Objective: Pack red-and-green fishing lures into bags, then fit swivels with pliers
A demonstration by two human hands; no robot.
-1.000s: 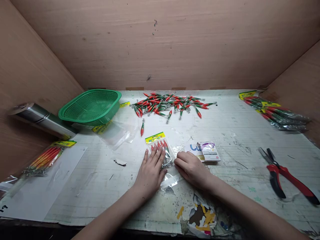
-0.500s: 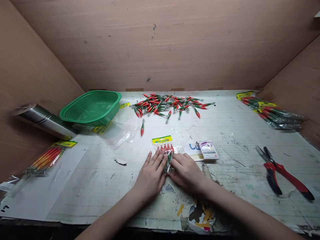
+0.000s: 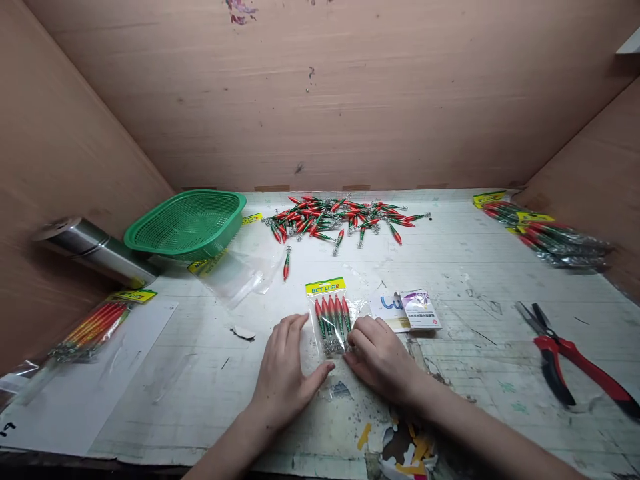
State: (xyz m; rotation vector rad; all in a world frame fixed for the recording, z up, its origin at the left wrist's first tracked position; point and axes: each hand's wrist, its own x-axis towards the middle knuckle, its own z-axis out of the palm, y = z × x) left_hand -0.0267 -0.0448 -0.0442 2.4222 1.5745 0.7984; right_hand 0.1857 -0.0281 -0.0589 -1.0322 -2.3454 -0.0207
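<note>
Head view: one lure bag (image 3: 329, 319), taken as the landmark, is seen lying flat on the worktop (image 3: 450, 253), between the left hand (image 3: 281, 370) and the right hand (image 3: 380, 353). Two hands are counted. The left is held with thumb and fingers spread apart beside the bag's left edge; the right is curled at its right edge, though whether the film is pinched cannot be told. Five lures (image 3: 332, 319) are laid side by side inside, red ends toward the yellow header (image 3: 325, 287). This step is probably best done with the film steadied lightly, the row kept parallel and the fingertips kept off the spiky ends.

Beyond the bag, one lone lure (image 3: 287, 265) and one pile (image 3: 340, 217), too overlapped to be counted, are seen. Just right of it are set one card (image 3: 387, 308) and one small box (image 3: 421, 311); well right, one pair of pliers (image 3: 550, 333) and at least two filled packs (image 3: 560, 237). Well left, one green basket (image 3: 220, 247), one steel flask (image 3: 95, 247) and one orange-red pack (image 3: 95, 327) are placed.
</note>
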